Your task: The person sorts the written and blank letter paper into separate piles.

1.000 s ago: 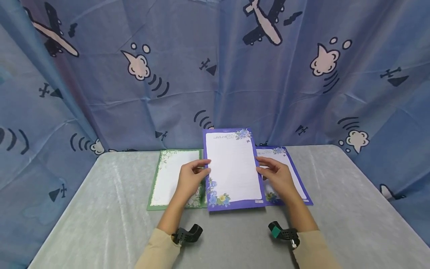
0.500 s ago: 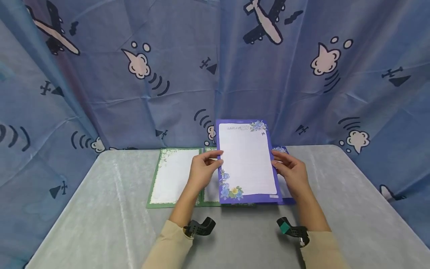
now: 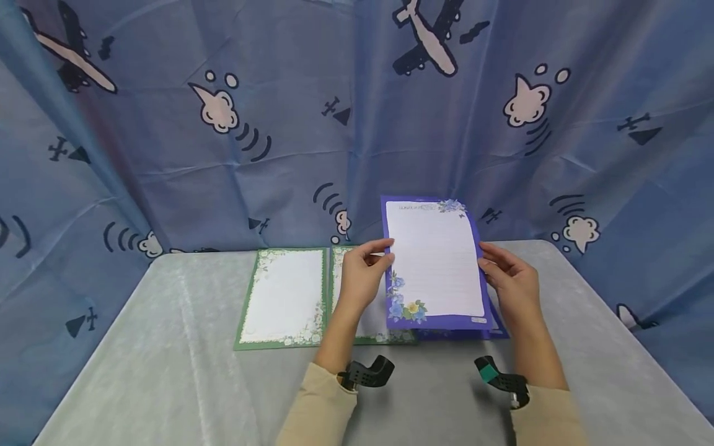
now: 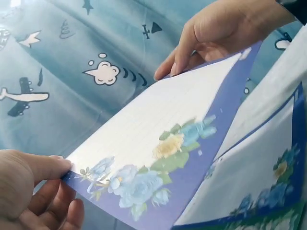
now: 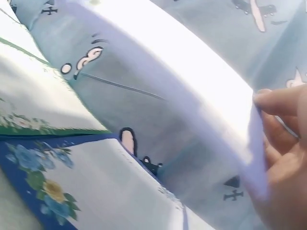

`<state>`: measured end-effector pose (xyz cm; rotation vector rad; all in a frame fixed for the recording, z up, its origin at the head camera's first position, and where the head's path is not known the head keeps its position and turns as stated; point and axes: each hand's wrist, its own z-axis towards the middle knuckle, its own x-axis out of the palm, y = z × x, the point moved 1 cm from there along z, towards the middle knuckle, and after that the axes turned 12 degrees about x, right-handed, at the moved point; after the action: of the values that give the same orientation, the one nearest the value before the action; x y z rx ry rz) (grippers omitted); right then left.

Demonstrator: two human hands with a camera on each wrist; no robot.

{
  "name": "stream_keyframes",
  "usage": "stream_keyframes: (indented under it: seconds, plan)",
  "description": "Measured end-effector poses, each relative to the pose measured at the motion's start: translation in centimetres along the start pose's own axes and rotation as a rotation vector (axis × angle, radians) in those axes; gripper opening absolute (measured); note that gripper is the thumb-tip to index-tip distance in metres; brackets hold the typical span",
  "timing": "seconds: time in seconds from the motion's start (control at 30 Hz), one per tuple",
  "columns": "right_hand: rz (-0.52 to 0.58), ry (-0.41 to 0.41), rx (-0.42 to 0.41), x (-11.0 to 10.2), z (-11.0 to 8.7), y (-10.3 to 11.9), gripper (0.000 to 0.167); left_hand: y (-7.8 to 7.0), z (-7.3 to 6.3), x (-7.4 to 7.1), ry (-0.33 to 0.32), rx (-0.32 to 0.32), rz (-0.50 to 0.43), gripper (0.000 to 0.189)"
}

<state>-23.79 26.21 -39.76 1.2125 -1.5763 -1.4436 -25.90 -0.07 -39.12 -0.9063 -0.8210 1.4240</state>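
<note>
A purple-bordered sheet of letter paper [image 3: 435, 260] with blue and yellow flowers is held up, its top leaning away. My left hand [image 3: 361, 272] pinches its left edge between thumb and fingers. Opposite, my right hand [image 3: 510, 279] pinches the right edge. In the left wrist view both hands grip the paper [image 4: 158, 124], and its lower flowered corner faces the camera. The right wrist view catches the raised sheet [image 5: 192, 72] bowed and washed out by light, with the right hand [image 5: 285, 139] at its edge.
Beneath the raised sheet lies another purple-bordered sheet [image 3: 499, 325], seen more fully in the right wrist view as a flowered sheet [image 5: 120, 182]. Left of it are two green-bordered sheets, one whole [image 3: 284, 297], one partly covered [image 3: 385, 337]. A blue patterned curtain [image 3: 290, 124] hangs behind the grey table [image 3: 167, 359].
Both hands have carried the purple-bordered sheet to the right and slightly up, uncovering the second green-bordered sheet and coming over the lying purple one.
</note>
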Motion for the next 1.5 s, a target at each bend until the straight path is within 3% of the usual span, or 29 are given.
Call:
stream_keyframes:
  seconds: [0.13,0.3,0.63,1.0,1.17,1.4,1.5]
  plan:
    - [-0.075,-0.051,-0.012,-0.5,-0.1,0.2,0.043,0.4,0.0,0.9,-0.006,-0.003,0.012,0.026]
    - [-0.087,-0.098,0.007,-0.8,0.0,0.4,0.041,0.8,0.1,1.4,0.005,0.006,0.037,0.026]
    - [-0.197,-0.099,-0.036,-0.6,0.1,0.3,0.042,1.9,-0.2,1.6,0.004,0.01,0.057,0.026]
    - [-0.294,-0.114,0.008,-1.6,0.7,-0.7,0.045,3.3,-0.9,3.6,0.057,-0.037,0.076,0.03]
    - [-0.339,-0.135,0.016,-2.2,1.1,-1.6,0.044,4.1,-1.4,4.9,0.081,-0.024,0.126,0.035]
    - [-0.442,-0.182,-0.104,-2.6,1.9,-3.4,0.04,5.3,-2.1,6.4,0.141,0.01,0.269,0.04]
    - [-0.469,-0.185,-0.109,-2.5,2.2,-4.0,0.039,5.8,-2.3,6.8,0.168,0.011,0.331,0.041]
